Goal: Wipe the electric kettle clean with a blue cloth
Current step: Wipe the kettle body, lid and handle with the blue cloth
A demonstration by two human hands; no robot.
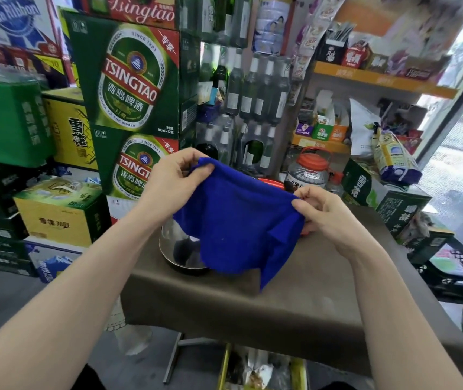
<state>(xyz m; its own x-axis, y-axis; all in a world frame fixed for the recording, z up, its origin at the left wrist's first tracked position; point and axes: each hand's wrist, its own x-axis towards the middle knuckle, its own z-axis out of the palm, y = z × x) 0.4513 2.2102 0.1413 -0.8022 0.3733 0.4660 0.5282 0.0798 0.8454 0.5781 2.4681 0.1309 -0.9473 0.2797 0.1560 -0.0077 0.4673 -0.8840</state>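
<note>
- Stacked beer cartons and bottles crowd the shop beyond my hands, close behind the brown counter.
- Left hand and right hand each pinch a top corner of the blue cloth, spread between them.
- Below my left hand sits the electric kettle, mostly hidden behind the cloth.
- Risk, I judge: wiping blind, the hanging cloth could snag and nudge the kettle towards the counter's near edge.
</note>
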